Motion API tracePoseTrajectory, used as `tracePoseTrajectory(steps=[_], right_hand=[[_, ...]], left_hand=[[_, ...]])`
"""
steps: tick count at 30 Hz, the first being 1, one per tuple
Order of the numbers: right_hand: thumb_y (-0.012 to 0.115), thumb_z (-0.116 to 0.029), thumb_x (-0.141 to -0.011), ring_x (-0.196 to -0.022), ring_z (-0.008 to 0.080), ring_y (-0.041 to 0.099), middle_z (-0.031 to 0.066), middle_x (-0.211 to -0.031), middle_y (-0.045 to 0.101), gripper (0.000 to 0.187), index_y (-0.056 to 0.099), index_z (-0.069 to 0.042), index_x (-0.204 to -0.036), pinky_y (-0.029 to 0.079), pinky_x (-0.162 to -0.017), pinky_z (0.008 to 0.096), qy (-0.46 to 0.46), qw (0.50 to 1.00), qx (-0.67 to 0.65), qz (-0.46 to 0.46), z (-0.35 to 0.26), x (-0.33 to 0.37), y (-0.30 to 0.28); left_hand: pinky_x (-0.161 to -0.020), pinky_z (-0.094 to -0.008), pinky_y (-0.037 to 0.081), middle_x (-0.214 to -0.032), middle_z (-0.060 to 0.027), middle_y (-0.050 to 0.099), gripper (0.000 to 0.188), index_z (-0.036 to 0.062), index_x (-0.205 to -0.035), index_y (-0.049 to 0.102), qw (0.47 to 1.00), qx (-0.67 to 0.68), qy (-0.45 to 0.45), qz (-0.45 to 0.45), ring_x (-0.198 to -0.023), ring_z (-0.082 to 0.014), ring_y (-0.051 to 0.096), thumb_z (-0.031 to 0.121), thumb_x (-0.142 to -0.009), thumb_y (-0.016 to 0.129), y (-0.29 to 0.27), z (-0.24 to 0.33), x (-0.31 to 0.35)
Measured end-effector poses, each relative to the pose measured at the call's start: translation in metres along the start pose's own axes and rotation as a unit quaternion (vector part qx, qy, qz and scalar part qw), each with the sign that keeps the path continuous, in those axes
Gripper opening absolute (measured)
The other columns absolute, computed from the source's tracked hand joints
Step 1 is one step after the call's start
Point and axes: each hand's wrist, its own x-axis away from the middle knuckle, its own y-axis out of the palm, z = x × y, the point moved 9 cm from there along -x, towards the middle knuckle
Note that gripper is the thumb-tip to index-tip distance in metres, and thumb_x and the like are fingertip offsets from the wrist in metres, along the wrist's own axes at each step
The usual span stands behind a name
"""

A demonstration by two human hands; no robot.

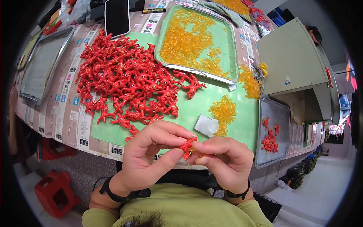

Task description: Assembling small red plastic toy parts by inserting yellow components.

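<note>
Close to the table's front edge, my left hand (153, 153) pinches a small red toy figure (185, 146) between thumb and fingertips. The fingers of my right hand (227, 160) are closed against the figure's other side, where a bit of translucent yellow plastic (191, 150) shows; most of that piece is hidden by the fingertips. Beyond my left hand lies a large heap of red toy figures (128, 75). A small pile of translucent yellow pieces (224, 111) lies past my right hand, beside a white square pad (206, 125).
A green-lined tray (223, 41) of yellow pieces stands at the back. To the right, a grey tray (274, 151) holds several red figures below a pale metal machine housing (298, 56). A phone (117, 19), a marker (154, 11), an empty metal tray (43, 68) and a red stool (56, 193) are around.
</note>
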Motion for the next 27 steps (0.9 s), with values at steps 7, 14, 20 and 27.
tracePoseTrajectory(steps=[7,14,20,27], right_hand=[[0.061,0.011,-0.081,-0.084,0.0177,0.067,0.0129,-0.093,0.067,0.026,0.063,0.003,-0.106,0.053,-0.076,0.0272,0.006,1.000,-0.018,0.023,0.008,0.009,0.000],[0.059,0.015,-0.081,-0.082,0.0179,0.066,0.0139,-0.093,0.066,0.027,0.062,0.004,-0.106,0.053,-0.075,0.0270,-0.008,0.994,-0.085,0.061,0.014,0.021,-0.004],[0.060,0.012,-0.082,-0.083,0.0193,0.066,0.0163,-0.096,0.066,0.025,0.061,0.005,-0.106,0.054,-0.075,0.0283,0.003,0.996,-0.070,0.062,0.017,0.023,-0.015],[0.058,-0.002,-0.088,-0.074,0.0140,0.062,0.0097,-0.084,0.064,0.017,0.058,0.003,-0.104,0.053,-0.072,0.0269,-0.063,0.891,0.204,0.401,-0.024,0.091,-0.172]], left_hand=[[-0.084,-0.0341,0.050,-0.106,-0.0187,0.056,0.012,0.0009,-0.094,0.058,0.998,-0.057,-0.011,0.001,-0.097,-0.0224,0.058,-0.004,-0.084,0.060,0.001,0.000,0.002],[-0.081,-0.0328,0.050,-0.103,-0.0172,0.058,0.014,0.0024,-0.092,0.061,0.988,-0.150,0.032,-0.026,-0.094,-0.0226,0.060,-0.006,-0.081,0.062,0.013,0.011,-0.002],[-0.080,-0.0316,0.050,-0.103,-0.0166,0.058,0.013,0.0021,-0.091,0.062,0.991,-0.134,0.013,-0.015,-0.091,-0.0217,0.060,-0.005,-0.081,0.062,0.014,0.007,-0.005],[-0.068,-0.0241,0.046,-0.095,-0.0091,0.058,0.014,0.0021,-0.093,0.060,0.947,-0.249,0.055,0.194,-0.083,-0.0143,0.056,-0.004,-0.081,0.061,-0.062,0.029,-0.001]])
